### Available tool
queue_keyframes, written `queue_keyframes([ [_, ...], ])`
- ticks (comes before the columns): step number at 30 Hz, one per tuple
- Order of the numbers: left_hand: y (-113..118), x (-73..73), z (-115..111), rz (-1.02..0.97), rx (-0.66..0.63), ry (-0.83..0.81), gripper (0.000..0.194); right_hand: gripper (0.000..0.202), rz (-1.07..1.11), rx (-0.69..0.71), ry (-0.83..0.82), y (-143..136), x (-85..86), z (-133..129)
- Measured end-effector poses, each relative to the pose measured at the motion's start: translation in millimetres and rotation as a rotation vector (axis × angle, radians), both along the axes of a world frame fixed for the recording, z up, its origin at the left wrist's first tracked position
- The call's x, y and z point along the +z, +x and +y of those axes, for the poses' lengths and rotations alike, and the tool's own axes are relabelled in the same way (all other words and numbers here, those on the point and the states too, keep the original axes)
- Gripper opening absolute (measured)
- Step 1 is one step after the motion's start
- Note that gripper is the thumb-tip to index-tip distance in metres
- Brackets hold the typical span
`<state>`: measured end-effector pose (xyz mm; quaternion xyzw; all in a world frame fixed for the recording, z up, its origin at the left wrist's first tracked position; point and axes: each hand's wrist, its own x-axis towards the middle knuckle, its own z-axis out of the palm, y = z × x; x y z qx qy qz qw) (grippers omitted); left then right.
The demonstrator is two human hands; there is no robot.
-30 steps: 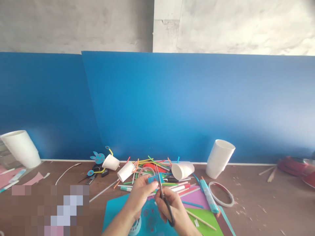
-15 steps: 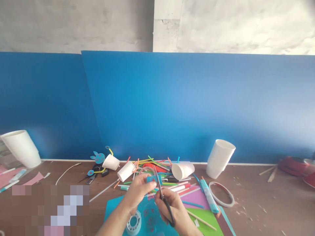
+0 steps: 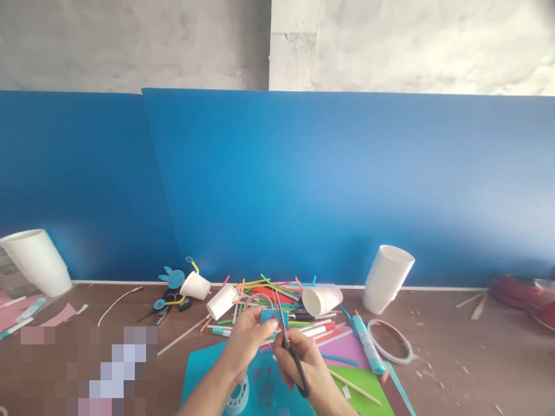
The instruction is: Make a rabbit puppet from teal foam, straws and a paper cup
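Observation:
Between thumb and fingers, my left hand [image 3: 248,341] pinches a small piece of blue paper [image 3: 269,315]. My right hand [image 3: 301,361] is wrapped round the black handle of a pair of scissors [image 3: 297,364], whose blades point up and away at the right side of the paper. Below both hands lies a blue sheet [image 3: 199,370] with red marks drawn on it. A white tape roll [image 3: 237,400] rests on that sheet, partly hidden by my left wrist.
Straws and markers [image 3: 318,330] are heaped beyond my hands, with paper cups [image 3: 322,301] among them. Stacked white cups [image 3: 388,278] stand right of centre. A tape ring [image 3: 391,342] and glue tube [image 3: 368,345] lie at right. A rabbit-decorated cup [image 3: 196,285] is at left.
My left hand and the blue paper have shifted slightly to the right. The scissors have moved a little to the right at their tips.

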<state>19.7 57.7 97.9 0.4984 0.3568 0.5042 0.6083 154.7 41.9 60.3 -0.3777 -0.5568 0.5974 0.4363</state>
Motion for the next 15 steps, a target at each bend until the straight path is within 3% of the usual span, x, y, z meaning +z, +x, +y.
queue_keyframes([
  [15,-14.7,-4.4,11.1,0.097,-0.069,-0.037,0.024,0.042,-0.025,0.044,-0.014,1.2,3.2,1.8],
])
